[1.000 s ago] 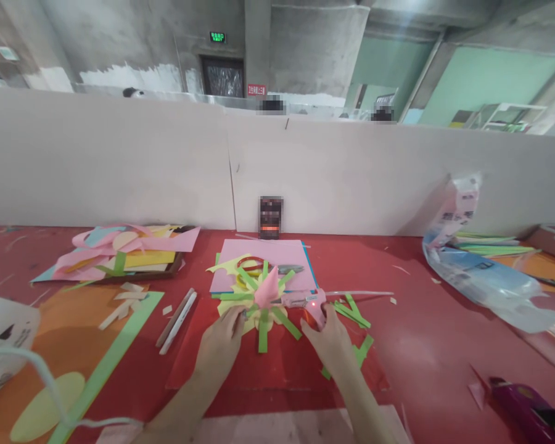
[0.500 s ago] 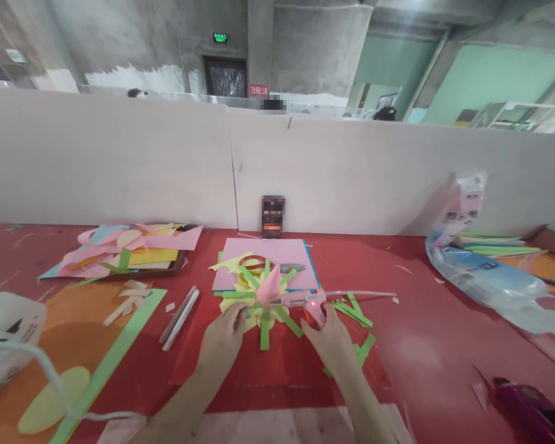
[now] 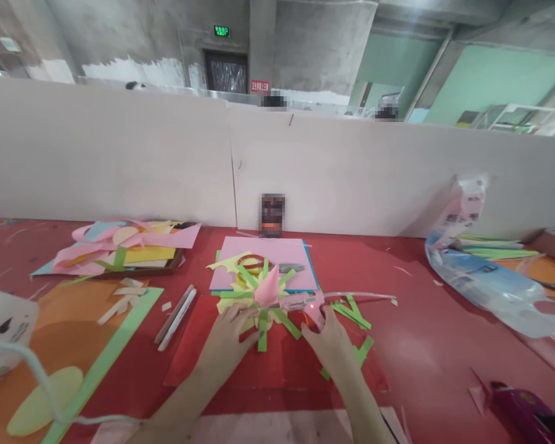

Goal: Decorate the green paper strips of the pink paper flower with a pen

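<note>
Flower [image 3: 268,288] overlaps the sheet's [image 3: 289,248] near edge. Before it, my left hand [image 3: 229,338] is parted, my right hand [image 3: 326,340] clamped on the glue gun [image 3: 311,303]. I judge gluing underway; next needs steady aim.

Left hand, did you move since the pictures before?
Yes. Judged against the pink sheet, the left hand has shifted a little to the right, its thumb now lower in the picture and spread from the fingers.
</note>
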The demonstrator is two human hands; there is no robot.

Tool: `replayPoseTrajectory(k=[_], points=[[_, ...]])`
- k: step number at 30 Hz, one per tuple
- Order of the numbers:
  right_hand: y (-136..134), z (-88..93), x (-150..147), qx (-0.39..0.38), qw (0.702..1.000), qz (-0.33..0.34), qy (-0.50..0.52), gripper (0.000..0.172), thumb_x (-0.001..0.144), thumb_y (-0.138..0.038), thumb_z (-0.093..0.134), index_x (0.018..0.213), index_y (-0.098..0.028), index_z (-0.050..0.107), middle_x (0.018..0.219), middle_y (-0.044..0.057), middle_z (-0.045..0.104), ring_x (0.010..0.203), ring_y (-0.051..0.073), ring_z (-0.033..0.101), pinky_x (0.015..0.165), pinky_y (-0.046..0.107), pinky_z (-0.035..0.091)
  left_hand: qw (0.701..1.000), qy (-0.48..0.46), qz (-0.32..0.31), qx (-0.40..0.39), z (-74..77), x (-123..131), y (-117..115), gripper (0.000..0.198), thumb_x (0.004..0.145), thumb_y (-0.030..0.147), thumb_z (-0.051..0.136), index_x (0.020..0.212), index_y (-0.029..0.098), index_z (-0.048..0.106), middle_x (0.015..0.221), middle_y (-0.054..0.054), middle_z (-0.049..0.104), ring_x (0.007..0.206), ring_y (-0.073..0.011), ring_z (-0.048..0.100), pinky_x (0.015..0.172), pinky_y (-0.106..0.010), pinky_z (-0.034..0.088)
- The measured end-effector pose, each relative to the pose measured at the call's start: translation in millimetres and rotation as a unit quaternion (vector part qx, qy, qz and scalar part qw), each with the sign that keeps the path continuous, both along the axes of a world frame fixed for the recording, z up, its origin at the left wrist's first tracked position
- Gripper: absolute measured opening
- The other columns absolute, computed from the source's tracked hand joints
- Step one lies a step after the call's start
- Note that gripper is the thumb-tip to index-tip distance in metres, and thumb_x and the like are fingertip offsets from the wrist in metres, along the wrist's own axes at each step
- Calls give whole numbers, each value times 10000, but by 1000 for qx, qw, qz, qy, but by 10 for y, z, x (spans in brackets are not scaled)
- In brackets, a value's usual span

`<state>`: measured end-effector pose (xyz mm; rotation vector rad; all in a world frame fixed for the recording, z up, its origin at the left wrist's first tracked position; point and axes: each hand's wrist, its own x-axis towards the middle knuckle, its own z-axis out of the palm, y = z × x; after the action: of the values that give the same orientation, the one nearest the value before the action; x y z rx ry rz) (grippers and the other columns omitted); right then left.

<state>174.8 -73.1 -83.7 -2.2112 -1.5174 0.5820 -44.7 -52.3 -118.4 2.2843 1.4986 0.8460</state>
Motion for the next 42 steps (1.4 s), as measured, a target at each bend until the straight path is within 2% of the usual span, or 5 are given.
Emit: replayPoseTrajectory(k=[6, 11, 28, 35, 42], points=[[8, -8, 33, 15, 1000, 4, 14, 373, 736, -359, 495, 1065, -195, 432, 1019, 101, 622, 933, 243, 607, 667, 266, 403, 999, 45, -5, -26, -12, 4, -21, 443, 752, 313, 625, 1184, 316, 527, 1119, -39, 511, 1060, -251, 466, 859, -394, 414], [12, 17, 10, 2, 1000, 13, 11, 338, 736, -336, 491, 1040, -202, 432, 984, 91, 622, 882, 238, 612, 614, 257, 387, 998, 57, 1, -34, -16, 2, -30, 446, 759, 304, 610, 1195, 305, 517, 1134, -44, 500, 1081, -250, 451, 865, -390, 406], [0, -13, -4, 8, 999, 31, 0, 318, 737, -326, 494, 1025, -199, 451, 930, 82, 630, 863, 242, 615, 612, 262, 382, 998, 50, -7, -23, -20, -16, -42, 435, 776, 292, 589, 1204, 303, 511, 1158, -43, 497, 1082, -243, 442, 888, -386, 391], [4, -58, 20, 28, 999, 14, 23, 345, 739, -331, 495, 1052, -198, 439, 1062, 96, 599, 970, 243, 587, 712, 275, 410, 998, 51, -5, -28, -43, -17, -37, 468, 774, 279, 587, 1230, 311, 485, 1165, -47, 496, 1091, -247, 444, 877, -388, 399], [-25, -59, 15, 19, 999, 14, 24, 353, 737, -344, 477, 1060, -206, 441, 1048, 86, 606, 944, 245, 597, 682, 276, 410, 998, 44, 1, -50, 5, -8, -52, 500, 767, 263, 571, 1252, 317, 464, 1185, -41, 485, 1116, -240, 431, 902, -381, 384]])
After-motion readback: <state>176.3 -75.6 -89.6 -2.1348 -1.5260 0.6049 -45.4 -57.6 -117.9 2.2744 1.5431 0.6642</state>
